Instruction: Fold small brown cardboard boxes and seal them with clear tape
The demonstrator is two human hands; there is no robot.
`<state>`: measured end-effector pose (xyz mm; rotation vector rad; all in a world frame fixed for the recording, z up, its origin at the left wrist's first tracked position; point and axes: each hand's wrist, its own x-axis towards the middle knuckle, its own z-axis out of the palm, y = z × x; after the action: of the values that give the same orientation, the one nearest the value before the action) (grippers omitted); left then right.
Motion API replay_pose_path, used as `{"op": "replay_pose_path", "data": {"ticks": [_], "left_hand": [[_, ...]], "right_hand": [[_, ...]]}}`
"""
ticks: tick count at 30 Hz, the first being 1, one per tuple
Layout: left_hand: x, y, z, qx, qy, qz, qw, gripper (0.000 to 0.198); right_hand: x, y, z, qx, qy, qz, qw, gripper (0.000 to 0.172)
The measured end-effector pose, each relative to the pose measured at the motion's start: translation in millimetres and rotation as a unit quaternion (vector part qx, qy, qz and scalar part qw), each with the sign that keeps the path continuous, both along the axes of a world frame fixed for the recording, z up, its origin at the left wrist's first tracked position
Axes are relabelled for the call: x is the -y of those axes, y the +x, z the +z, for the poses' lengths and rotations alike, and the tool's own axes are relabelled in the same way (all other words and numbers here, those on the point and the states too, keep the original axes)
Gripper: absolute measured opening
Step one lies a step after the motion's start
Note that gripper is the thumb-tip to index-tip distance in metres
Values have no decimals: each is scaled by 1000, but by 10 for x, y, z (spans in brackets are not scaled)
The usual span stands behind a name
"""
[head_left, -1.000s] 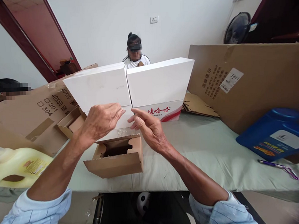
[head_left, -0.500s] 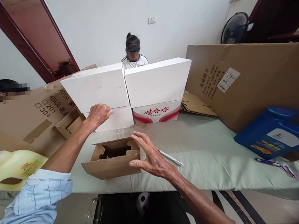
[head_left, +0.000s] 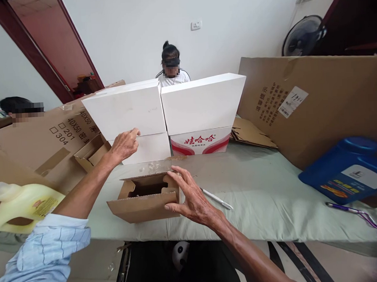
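Note:
A small brown cardboard box [head_left: 144, 207] stands on the cloth-covered table with its top flaps raised and its inside dark. My right hand [head_left: 194, 197] grips the box's right end, thumb against the near flap and fingers by the far corner. Above and behind the box, my left hand [head_left: 124, 146] is raised with its fingers curled in; whatever they may hold is hidden. Behind that hand rise stacked white boxes [head_left: 124, 115], and a white carton with red print [head_left: 199, 141] sits at the lower right of the stack. A white pen [head_left: 217, 198] lies beside my right hand.
Large cardboard sheets [head_left: 331, 91] flank the table [head_left: 255, 205]. A blue jug [head_left: 344, 170] and a purple pen [head_left: 343, 207] lie at right, a pale yellow bottle [head_left: 24, 204] at left. Flattened cardboard [head_left: 254, 133] rests behind. A person [head_left: 172, 72] sits beyond the boxes.
My left hand has turned slightly, with a fingertip now raised. My right hand stays at the box's end. The whole view has shifted a little.

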<state>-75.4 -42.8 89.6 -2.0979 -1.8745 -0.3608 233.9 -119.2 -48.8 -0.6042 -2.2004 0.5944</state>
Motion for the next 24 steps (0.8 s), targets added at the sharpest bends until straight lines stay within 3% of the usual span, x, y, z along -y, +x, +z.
{"op": "replay_pose_path", "data": {"ticks": [6, 11, 15, 18, 24], "left_hand": [[309, -48, 0, 58, -7, -49, 997, 32], [973, -97, -79, 170, -55, -150, 972, 35], [1466, -123, -198, 222, -163, -142, 951, 32], [1550, -153, -297, 189, -203, -131, 952, 37], [1376, -126, -444, 142, -251, -149, 946, 43]], "right_hand": [[2, 6, -14, 9, 12, -9, 1000, 86], [-9, 54, -13, 22, 30, -3, 999, 69], [-31, 94, 89, 68, 37, -2, 997, 62], [-70, 80, 212, 118, 58, -3, 991, 65], [-136, -18, 425, 218, 77, 39, 972, 63]]}}
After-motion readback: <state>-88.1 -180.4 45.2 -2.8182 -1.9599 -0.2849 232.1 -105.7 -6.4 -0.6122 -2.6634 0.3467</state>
